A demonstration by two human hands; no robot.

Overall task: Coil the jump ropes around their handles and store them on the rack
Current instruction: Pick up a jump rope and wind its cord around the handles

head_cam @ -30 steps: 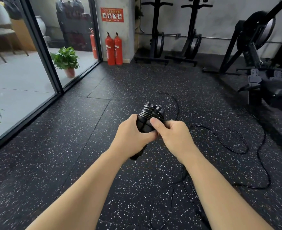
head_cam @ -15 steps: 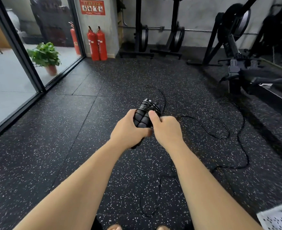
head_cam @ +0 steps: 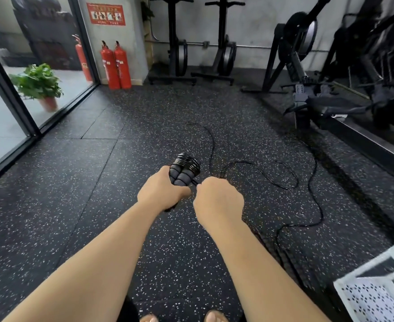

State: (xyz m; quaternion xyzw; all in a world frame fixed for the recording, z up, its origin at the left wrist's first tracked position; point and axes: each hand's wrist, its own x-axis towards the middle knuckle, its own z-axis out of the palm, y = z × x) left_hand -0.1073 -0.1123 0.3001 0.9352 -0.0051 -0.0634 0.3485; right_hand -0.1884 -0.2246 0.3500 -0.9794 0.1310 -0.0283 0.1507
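Left hand (head_cam: 162, 192) clamps the jump rope handles (head_cam: 179, 176) upright as a spool, while the right hand (head_cam: 218, 202) pinches the black cord (head_cam: 307, 182) just beside them, apparently to keep each turn tight; most of the cord trails loose across the gym floor (head_cam: 75, 182).

Both forearms are bare to the lower frame edge; no sleeves, watch, rings or gloves are visible on the left hand (head_cam: 162, 190) or right hand (head_cam: 218, 202). Toes (head_cam: 215, 317) show at the bottom edge; footwear cannot be determined.
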